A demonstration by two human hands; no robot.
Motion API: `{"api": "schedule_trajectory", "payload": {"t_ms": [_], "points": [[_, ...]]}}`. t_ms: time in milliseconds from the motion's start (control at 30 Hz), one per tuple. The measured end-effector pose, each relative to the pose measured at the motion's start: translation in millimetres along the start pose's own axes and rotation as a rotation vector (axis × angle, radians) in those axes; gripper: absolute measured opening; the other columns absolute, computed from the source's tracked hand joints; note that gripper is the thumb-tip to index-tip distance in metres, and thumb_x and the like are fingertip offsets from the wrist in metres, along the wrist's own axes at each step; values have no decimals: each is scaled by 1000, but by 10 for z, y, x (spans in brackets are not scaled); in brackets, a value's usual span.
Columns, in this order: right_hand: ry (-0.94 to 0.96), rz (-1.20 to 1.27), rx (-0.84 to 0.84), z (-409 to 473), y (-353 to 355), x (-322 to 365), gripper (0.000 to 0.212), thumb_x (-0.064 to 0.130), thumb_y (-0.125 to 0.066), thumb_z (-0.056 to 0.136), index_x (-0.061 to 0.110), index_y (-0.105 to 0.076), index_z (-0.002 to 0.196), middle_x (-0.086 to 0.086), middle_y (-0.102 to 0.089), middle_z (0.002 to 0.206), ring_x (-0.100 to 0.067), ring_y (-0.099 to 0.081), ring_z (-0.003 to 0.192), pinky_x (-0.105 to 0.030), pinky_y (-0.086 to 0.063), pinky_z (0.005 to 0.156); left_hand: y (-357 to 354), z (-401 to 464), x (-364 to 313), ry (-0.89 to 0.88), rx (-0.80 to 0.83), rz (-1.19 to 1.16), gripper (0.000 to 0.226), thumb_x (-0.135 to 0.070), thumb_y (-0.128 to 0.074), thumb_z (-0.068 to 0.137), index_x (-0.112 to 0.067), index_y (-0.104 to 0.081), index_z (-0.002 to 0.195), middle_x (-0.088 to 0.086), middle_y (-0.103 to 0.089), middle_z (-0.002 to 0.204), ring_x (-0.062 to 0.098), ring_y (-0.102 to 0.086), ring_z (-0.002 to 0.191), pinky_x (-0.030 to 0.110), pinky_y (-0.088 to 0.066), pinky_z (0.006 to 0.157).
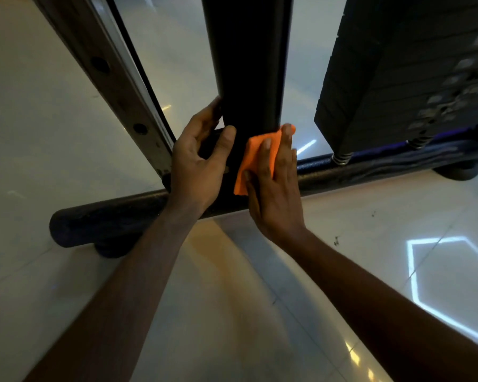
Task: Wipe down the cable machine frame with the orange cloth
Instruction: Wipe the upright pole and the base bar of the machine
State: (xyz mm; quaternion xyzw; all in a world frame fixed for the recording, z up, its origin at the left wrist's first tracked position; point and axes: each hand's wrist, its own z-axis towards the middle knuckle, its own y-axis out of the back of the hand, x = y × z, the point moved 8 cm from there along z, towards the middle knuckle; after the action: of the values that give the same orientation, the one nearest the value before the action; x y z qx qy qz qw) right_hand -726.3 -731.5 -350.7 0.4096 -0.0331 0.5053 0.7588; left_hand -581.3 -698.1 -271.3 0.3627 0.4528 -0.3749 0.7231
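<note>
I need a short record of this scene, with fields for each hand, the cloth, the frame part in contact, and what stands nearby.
right hand: flat fingers press the small orange cloth against the post
left hand: curled round the left edge of the post, thumb in front
frame part: foot of the wide black upright post, where it meets the black round base tube
nearby: black weight stack at right; drilled metal rail at left
floor: glossy pale tiles
</note>
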Motion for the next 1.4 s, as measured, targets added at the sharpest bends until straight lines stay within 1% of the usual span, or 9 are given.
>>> {"api": "schedule_trajectory", "payload": {"t_ms": [233,367,500,633,767,900,1000,1200,1400], "points": [[-2,-6,32,-207,-140,-120,98,28,-56,114,35,27,167,-17,24,177,-49,1,166,-72,-26,126,-78,-144,222,-107,64,209,58,-18,-56,113,-12,-35,166,6,-48,164,16,-44,154,46,-44,123],[-1,4,75,-313,-160,-159,100,22,-58,113,35,26,167,-13,27,177,-47,4,166,-74,-20,126,-86,-242,280,-196,56,410,62,-14,-57,112,-8,-30,168,8,-32,173,23,-17,165,47,-26,132],[-56,95,-34,-41,-55,-61,90,33,-48,117,38,28,166,-24,11,177,-41,5,168,-68,-25,129,-133,-326,334,-273,77,556,70,-9,-61,107,-2,-26,167,13,-25,174,27,-13,166,55,-25,131],[-36,18,77,-285,-192,-232,90,31,-51,116,35,22,169,-10,26,178,-42,4,167,-69,-37,122,-146,-415,363,-351,55,693,79,-6,-68,101,1,-24,167,17,-20,175,30,-9,166,53,-20,133],[-8,-75,210,-610,-320,-457,93,25,-56,111,22,14,171,-24,14,177,-46,5,166,-73,-19,127,-161,-477,444,-420,31,884,88,-10,-71,100,1,-16,168,25,-10,176,33,5,165,51,-10,135],[-204,121,111,-442,-265,-320,78,25,-47,116,11,7,172,-21,8,180,-37,8,168,-68,-6,132,-167,-506,537,-454,2,1002,89,-18,-67,104,0,-9,168,29,-9,175,29,14,162,51,-6,135],[-297,169,84,-448,-320,-295,79,33,-43,117,11,9,172,-17,11,181,-32,10,168,-66,-4,133,-180,-494,570,-462,-28,1030,85,-20,-66,106,2,-10,167,31,-10,174,30,15,162,52,-6,134],[23,-232,272,-695,-386,-718,84,53,-36,116,23,21,170,-33,-5,176,-47,-4,166,-66,-11,133,-181,-488,593,-478,-62,1080,84,-16,-65,106,1,-11,167,30,-12,174,34,10,162,51,-4,135],[-403,40,67,-558,-427,-468,80,44,-37,116,8,8,171,-14,9,181,-31,12,168,-61,5,134,-217,-481,590,-502,-109,1115,82,-28,-64,108,4,-15,165,34,-18,171,52,-10,160,49,2,134]]}}
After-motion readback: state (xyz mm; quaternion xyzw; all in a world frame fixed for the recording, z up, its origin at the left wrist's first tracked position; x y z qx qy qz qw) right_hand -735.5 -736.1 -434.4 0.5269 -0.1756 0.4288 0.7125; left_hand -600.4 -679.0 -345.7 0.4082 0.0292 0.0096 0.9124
